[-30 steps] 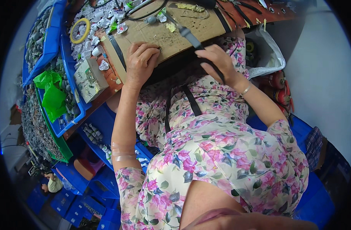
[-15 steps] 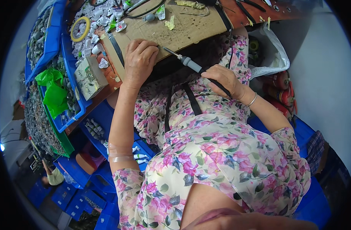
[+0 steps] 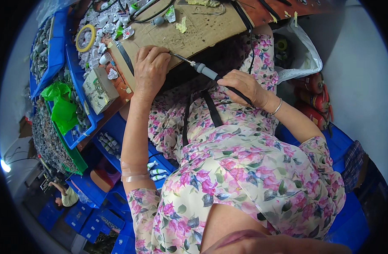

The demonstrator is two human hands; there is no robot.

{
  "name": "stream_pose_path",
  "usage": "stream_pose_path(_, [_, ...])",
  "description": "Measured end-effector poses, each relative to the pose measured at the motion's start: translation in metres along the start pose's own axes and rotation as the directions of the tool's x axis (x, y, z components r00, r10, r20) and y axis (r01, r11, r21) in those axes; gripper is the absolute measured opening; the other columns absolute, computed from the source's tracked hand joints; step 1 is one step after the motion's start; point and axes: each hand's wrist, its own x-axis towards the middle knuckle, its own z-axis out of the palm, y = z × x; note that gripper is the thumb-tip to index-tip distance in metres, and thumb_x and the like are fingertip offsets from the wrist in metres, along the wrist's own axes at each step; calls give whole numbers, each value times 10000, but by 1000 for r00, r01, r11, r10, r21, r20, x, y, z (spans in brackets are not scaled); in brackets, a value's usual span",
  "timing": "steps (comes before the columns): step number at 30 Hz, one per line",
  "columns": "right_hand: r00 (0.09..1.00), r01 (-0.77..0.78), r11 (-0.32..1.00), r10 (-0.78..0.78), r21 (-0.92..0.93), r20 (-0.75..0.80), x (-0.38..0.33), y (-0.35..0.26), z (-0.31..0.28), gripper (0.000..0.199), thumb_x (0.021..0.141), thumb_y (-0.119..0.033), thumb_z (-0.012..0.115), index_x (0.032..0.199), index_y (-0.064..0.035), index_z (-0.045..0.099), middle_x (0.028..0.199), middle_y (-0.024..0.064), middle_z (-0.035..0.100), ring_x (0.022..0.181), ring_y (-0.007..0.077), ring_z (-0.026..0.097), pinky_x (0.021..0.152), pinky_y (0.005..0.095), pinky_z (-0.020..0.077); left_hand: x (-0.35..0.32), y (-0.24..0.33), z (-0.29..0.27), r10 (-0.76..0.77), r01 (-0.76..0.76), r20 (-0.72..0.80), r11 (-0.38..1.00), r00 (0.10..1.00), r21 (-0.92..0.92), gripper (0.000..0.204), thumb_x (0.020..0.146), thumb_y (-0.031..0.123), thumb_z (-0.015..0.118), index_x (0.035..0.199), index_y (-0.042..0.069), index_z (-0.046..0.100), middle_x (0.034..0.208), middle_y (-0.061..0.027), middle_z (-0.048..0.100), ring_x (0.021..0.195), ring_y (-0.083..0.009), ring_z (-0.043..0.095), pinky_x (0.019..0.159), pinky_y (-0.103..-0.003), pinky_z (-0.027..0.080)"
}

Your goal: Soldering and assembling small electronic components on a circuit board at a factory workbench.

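My right hand [image 3: 244,87] grips a soldering iron [image 3: 207,72] by its black rear end, where the cord runs back under my palm. The iron's metal tip points left and up, reaching the fingertips of my left hand [image 3: 151,71] at the cardboard's near edge. My left fingers are curled and pinched together there. Whatever lies between them is too small and covered to make out. Beneath the left hand is a brown cardboard sheet [image 3: 215,26] with dark specks. A scrap of yellow tape [image 3: 181,25] lies on it, beyond the iron.
Many small white plastic parts [image 3: 113,21] and a yellow tape roll [image 3: 85,38] cover the table's left side, near a small box [image 3: 100,91]. Blue trays of grey parts [image 3: 60,42] stand further left. To the right are a white plastic bag [image 3: 312,67] and red fire extinguishers [image 3: 310,101].
The iron and my right hand have shifted slightly left, and the tip is now closer to my left fingertips. My left hand stays pinched at the cardboard's edge. The view has tilted slightly.
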Motion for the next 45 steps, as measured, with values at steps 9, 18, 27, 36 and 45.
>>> stream_pose_path(9, [1000,5,1000,-5,3,-3,0,3,2,435,793,-13,699,1208,-52,575,948,112,644,832,296,636,738,387,534,2,1,-1,-1,1,10,1000,1000,8,82,772,102,699,848,101,670,986,27,654,1012,-218,574,911,-377,450])
stream_pose_path(18, [1000,1,1000,-1,-1,11,0,4,1,448,787,-14,706,1213,-54,575,948,108,644,838,294,636,738,389,536,0,0,0,-3,2,6,1000,1000,6,84,778,108,697,859,105,673,994,26,655,1020,-220,575,906,-375,448])
stream_pose_path(27, [999,16,999,-14,-40,41,0,3,-1,461,784,-13,715,1219,-55,568,952,109,641,839,300,632,729,395,537,0,-2,1,-25,25,9,999,1000,-25,90,778,107,698,865,107,676,997,18,658,1017,-234,575,902,-379,448])
stream_pose_path(36, [999,35,999,-34,-23,28,-1,3,0,509,763,39,684,1245,-44,546,945,132,622,821,308,625,715,388,521,1,-2,1,-29,30,13,999,999,-40,85,775,105,700,855,102,675,979,8,657,1009,-240,577,901,-381,452])
stream_pose_path(45, [999,37,999,-37,-18,10,2,2,-1,504,762,53,681,1240,-40,552,949,133,623,824,312,626,721,388,526,2,-1,1,-21,22,17,1000,1000,-20,75,780,108,702,851,104,678,982,17,657,1007,-229,580,889,-377,451])
